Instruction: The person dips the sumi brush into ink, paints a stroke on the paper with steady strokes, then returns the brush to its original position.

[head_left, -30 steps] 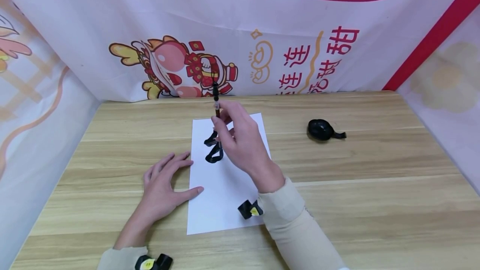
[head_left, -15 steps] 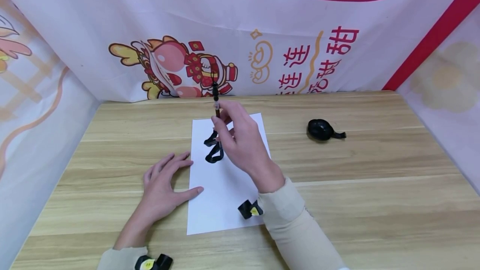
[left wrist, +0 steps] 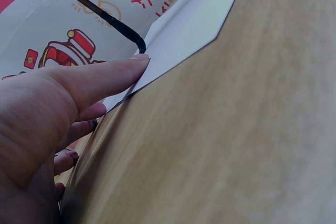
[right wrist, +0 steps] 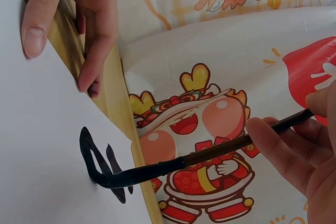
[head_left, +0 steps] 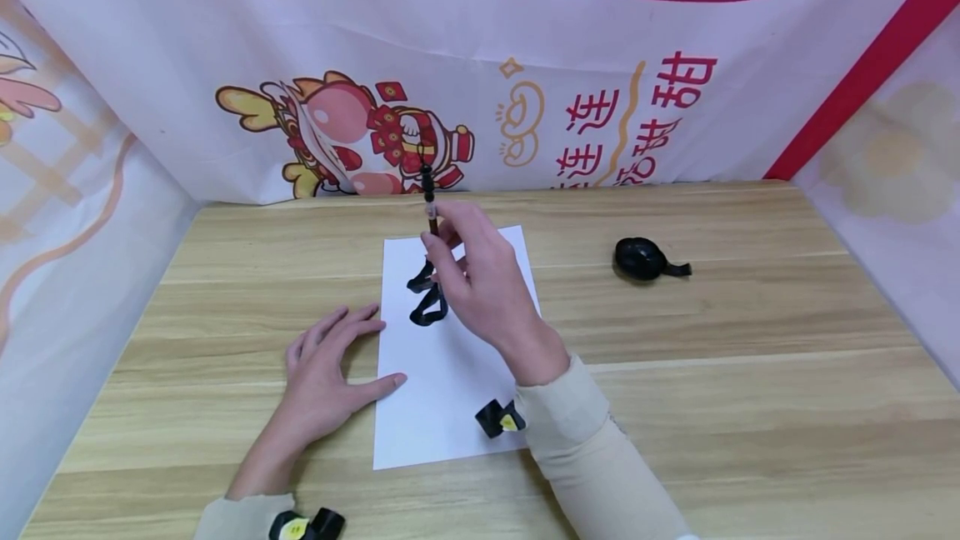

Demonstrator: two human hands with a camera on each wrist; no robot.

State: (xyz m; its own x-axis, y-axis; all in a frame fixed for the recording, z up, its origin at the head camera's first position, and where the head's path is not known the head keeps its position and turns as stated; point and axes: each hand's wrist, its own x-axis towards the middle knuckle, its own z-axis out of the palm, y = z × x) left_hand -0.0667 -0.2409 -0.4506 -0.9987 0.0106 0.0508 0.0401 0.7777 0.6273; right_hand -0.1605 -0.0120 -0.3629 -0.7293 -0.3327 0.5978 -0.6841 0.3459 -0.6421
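Observation:
A dark-handled ink brush (right wrist: pixel 215 150) is pinched between the thumb and fingers of my right hand (head_left: pixel 487 282). Its black bristles (right wrist: pixel 123 178) bend against the white paper (head_left: pixel 438 407), at the end of a wet black stroke (head_left: pixel 423 311). Another black stroke (head_left: pixel 420 279) lies just above, partly behind the brush and hand in the head view. My left hand (head_left: pixel 326 377) lies spread at the sheet's left edge. Its thumb (left wrist: pixel 113 77) rests on the paper, and its other fingertips are by the edge on the wood.
On the wooden table (head_left: pixel 720 407), right of the paper, sits a round black object (head_left: pixel 641 259) with a short tail. A printed cloth (head_left: pixel 360 32) hangs behind the table's back edge. Black wrist cameras (head_left: pixel 498 419) are worn at both cuffs.
The brush's top end leans very slightly further left. Otherwise both hands and the paper stay almost where they were.

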